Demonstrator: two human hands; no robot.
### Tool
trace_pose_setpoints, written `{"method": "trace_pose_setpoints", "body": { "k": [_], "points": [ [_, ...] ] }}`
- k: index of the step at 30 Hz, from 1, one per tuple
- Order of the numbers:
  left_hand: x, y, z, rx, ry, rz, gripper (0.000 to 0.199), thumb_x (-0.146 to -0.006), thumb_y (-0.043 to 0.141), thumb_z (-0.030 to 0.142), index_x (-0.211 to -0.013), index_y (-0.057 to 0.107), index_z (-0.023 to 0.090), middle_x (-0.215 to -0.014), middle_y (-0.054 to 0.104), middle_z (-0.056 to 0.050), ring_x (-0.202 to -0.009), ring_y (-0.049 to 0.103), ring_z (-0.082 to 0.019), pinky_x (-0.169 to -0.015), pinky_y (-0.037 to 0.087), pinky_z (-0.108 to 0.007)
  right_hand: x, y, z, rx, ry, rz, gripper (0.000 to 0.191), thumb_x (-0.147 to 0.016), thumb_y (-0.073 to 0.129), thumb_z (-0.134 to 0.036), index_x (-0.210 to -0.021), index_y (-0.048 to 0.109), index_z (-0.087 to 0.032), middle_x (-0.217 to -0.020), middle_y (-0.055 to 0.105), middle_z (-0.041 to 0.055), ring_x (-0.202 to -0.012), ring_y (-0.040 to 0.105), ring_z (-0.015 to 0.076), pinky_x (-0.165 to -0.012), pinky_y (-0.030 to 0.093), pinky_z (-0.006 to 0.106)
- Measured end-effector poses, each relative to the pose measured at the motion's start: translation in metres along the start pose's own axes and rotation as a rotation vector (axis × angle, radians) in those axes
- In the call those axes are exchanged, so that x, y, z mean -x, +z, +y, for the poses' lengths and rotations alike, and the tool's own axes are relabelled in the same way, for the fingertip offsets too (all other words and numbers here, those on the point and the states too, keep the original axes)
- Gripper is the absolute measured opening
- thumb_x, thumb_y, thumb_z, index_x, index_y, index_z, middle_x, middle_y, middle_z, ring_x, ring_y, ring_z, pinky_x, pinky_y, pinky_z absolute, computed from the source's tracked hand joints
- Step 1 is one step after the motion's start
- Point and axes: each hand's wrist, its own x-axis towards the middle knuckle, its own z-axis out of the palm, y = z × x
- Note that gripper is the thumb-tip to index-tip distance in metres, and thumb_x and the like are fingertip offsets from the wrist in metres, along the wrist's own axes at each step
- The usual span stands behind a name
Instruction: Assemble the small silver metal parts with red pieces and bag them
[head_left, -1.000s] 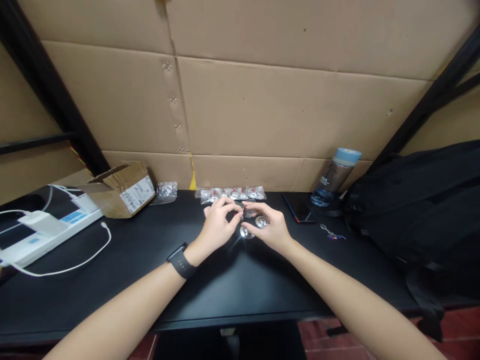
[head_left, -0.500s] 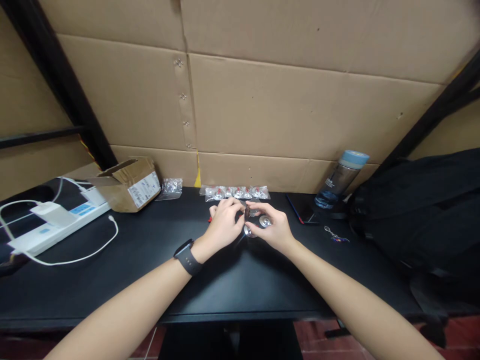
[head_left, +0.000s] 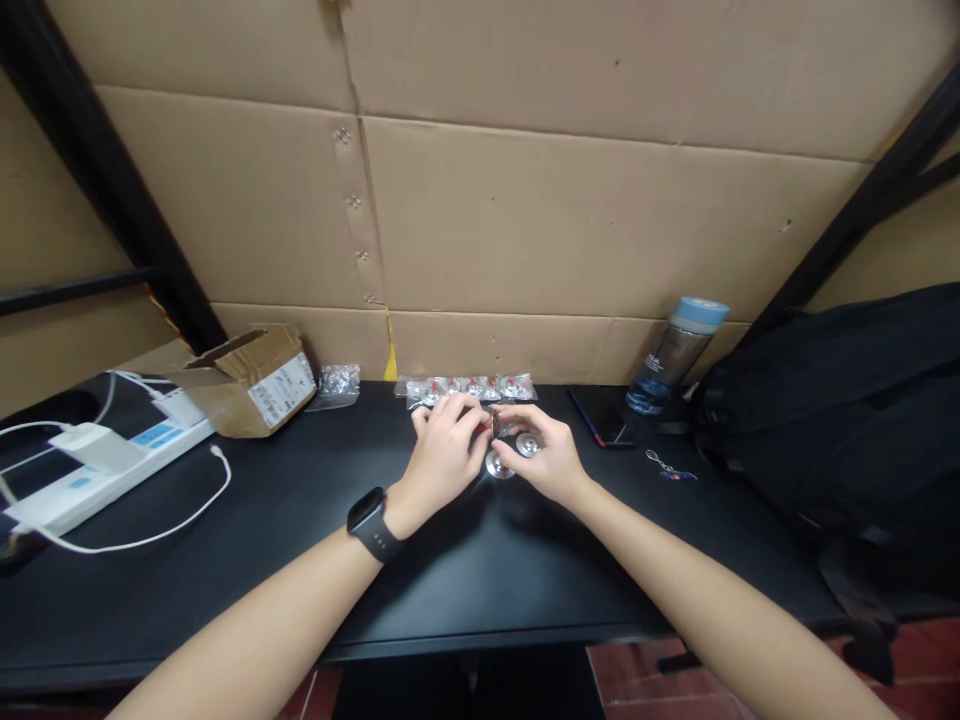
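My left hand (head_left: 448, 446) and my right hand (head_left: 547, 452) meet above the middle of the black table (head_left: 480, 560). Between their fingertips is a small dark disc-like part (head_left: 495, 424), seen nearly edge-on, with a bit of red beside my left fingers. The fingers of both hands are bent round it. One silver metal disc (head_left: 499, 465) lies just under my right thumb, and another silver disc (head_left: 529, 444) shows beside my right fingers. Behind my hands a row of clear packets (head_left: 474, 388) holds silver and red pieces.
On the left are an open cardboard box (head_left: 262, 385), a clear plastic bag (head_left: 337, 384) and a white power strip (head_left: 112, 475) with cables. On the right are a phone (head_left: 602, 418), a bottle (head_left: 675, 355), a keychain (head_left: 670, 468) and a black backpack (head_left: 847, 440).
The camera view has shifted slightly. A red piece now shows between my left fingers, and the silver disc under my right thumb is more exposed.
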Motion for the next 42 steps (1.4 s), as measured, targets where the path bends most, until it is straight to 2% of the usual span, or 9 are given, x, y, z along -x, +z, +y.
{"method": "trace_pose_setpoints", "body": {
  "k": [6,12,17,23,29,36,42],
  "points": [
    [-0.001,-0.006,0.001,-0.053,0.071,-0.016,0.014,-0.095,0.051,0.019,-0.097,0.064,0.023,-0.115,0.066,-0.009,-0.112,0.055,-0.027,-0.087,0.028,-0.044,0.001,0.003,0.001,-0.087,0.018,-0.005,0.033,-0.083,0.073,-0.026,-0.114,0.063,-0.024,-0.118,0.071,0.0073,-0.1,0.071,0.0214,-0.087,0.061,0.035],
    [0.0,0.001,-0.001,0.008,-0.004,-0.006,0.009,-0.093,0.055,0.02,-0.092,0.064,0.022,-0.111,0.067,-0.005,-0.106,0.058,-0.024,-0.082,0.027,-0.041,0.003,0.002,0.005,-0.094,0.056,-0.02,0.036,-0.08,0.075,-0.024,-0.114,0.063,-0.024,-0.125,0.069,0.0082,-0.102,0.071,0.0229,-0.09,0.061,0.037],
    [0.001,0.006,-0.002,0.029,-0.043,-0.026,0.014,-0.092,0.053,0.017,-0.095,0.065,0.023,-0.112,0.067,-0.004,-0.106,0.058,-0.022,-0.081,0.027,-0.039,0.002,-0.001,0.001,-0.083,0.035,-0.057,0.042,-0.076,0.076,-0.021,-0.116,0.063,-0.024,-0.127,0.069,0.0078,-0.099,0.072,0.023,-0.088,0.061,0.036],
    [0.001,0.006,0.001,0.027,-0.043,-0.029,0.015,-0.096,0.049,0.021,-0.1,0.063,0.024,-0.115,0.066,-0.005,-0.106,0.057,-0.022,-0.079,0.026,-0.038,0.0,-0.005,-0.001,-0.01,0.013,-0.031,0.047,-0.074,0.075,-0.017,-0.118,0.063,-0.026,-0.125,0.069,0.0058,-0.096,0.072,0.0221,-0.088,0.061,0.036],
    [0.001,0.002,0.005,0.03,-0.034,-0.039,0.015,-0.099,0.045,0.024,-0.099,0.06,0.024,-0.111,0.069,-0.003,-0.103,0.058,-0.021,-0.079,0.025,-0.038,0.0,-0.005,0.001,-0.042,0.014,-0.025,0.043,-0.074,0.075,-0.017,-0.115,0.065,-0.025,-0.125,0.069,0.0063,-0.095,0.072,0.0216,-0.087,0.061,0.036],
    [0.0,0.003,0.0,-0.005,-0.002,-0.078,0.014,-0.096,0.048,0.019,-0.095,0.061,0.022,-0.101,0.073,-0.005,-0.102,0.058,-0.022,-0.081,0.026,-0.039,0.001,0.0,0.0,-0.102,0.024,-0.011,0.037,-0.075,0.076,-0.021,-0.111,0.066,-0.024,-0.123,0.07,0.0074,-0.1,0.072,0.0228,-0.088,0.061,0.036],
    [0.0,0.004,-0.004,0.028,-0.042,-0.026,0.011,-0.094,0.055,0.02,-0.097,0.063,0.024,-0.103,0.074,-0.001,-0.101,0.061,-0.021,-0.082,0.027,-0.039,0.0,-0.001,0.0,-0.134,0.017,-0.025,0.037,-0.077,0.077,-0.023,-0.111,0.065,-0.023,-0.122,0.07,0.0072,-0.103,0.071,0.0225,-0.091,0.061,0.037]
  ]
}}
